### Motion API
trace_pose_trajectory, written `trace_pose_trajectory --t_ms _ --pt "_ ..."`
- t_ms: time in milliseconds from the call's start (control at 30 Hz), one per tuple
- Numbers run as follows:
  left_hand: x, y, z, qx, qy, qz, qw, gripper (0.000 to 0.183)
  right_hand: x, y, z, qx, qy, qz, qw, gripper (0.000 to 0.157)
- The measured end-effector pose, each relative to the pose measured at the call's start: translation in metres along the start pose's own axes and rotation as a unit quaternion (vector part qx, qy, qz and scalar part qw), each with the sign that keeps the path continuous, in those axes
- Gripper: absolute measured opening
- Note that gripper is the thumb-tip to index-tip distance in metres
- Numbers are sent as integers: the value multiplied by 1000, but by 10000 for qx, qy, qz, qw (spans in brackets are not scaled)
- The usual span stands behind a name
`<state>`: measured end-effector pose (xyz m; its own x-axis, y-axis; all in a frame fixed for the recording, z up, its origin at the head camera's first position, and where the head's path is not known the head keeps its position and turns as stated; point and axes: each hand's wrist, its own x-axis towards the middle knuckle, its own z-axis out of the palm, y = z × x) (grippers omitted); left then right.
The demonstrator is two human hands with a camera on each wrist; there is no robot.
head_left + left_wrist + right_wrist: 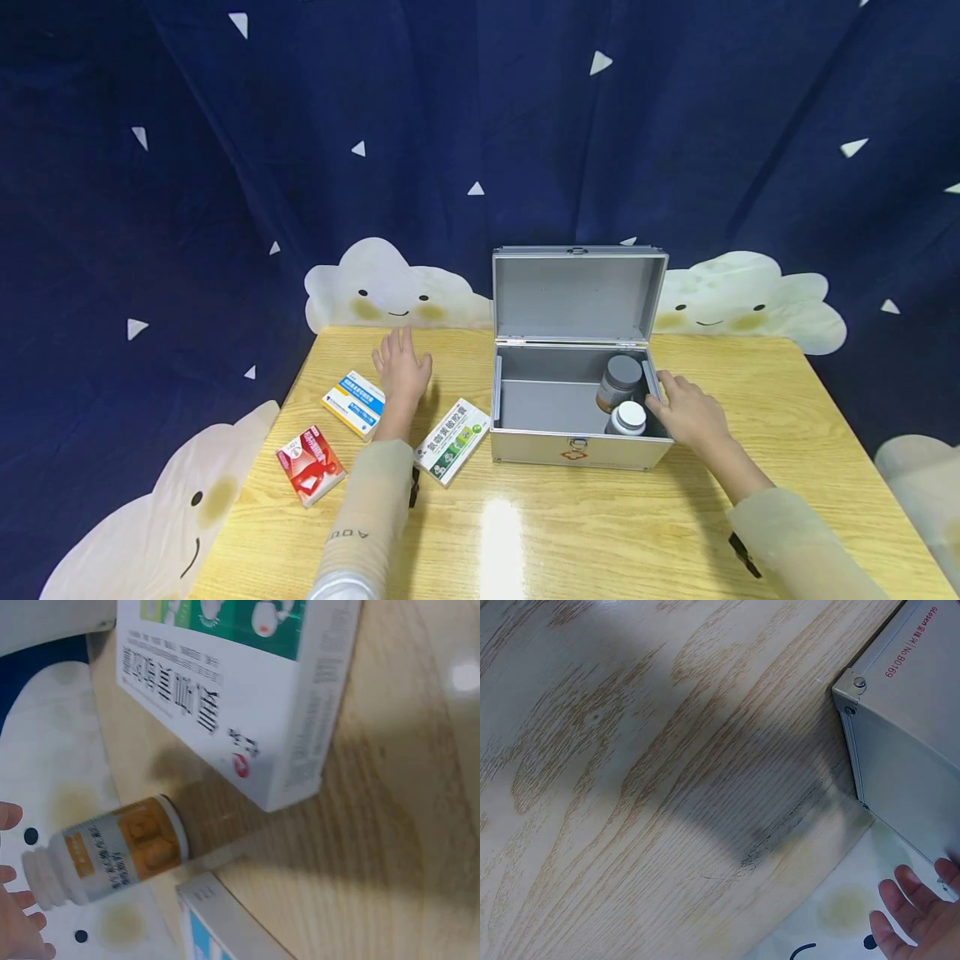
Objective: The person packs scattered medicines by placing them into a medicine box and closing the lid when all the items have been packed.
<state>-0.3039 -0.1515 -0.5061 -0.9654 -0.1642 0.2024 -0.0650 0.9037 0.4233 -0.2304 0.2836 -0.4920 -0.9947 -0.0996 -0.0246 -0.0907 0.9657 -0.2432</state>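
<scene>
My left hand (402, 368) reaches over the table's far left part, fingers spread and holding nothing. In the left wrist view, a white pill bottle (120, 851) with an orange and grey label stands close to those fingertips; the hand and forearm hide it in the head view. My right hand (692, 415) is at the right wall of a silver medicine case (525, 447), fingers loosely bent and fingertips right at its rim. Inside the open case, at the right, are a brown bottle with a grey lid (622, 375) and a white-capped bottle (628, 417).
A white and green medicine box (453, 442) lies between my left forearm and the case. Left of the forearm are a blue and white box (356, 404) and a red box (311, 465). The raised lid (573, 298) stands at the back, before a dark blue curtain (480, 108).
</scene>
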Motion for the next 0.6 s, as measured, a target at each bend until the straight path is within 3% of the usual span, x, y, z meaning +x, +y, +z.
trace_pose_trajectory --t_ms 333,600 --pt "-5 -16 3 38 -457 -352 9983 60 0 -1 1 -6 -11 8 10000 56" --pt "-6 -17 3 56 -483 -473 9977 57 0 0 1 -17 29 -16 10000 54"
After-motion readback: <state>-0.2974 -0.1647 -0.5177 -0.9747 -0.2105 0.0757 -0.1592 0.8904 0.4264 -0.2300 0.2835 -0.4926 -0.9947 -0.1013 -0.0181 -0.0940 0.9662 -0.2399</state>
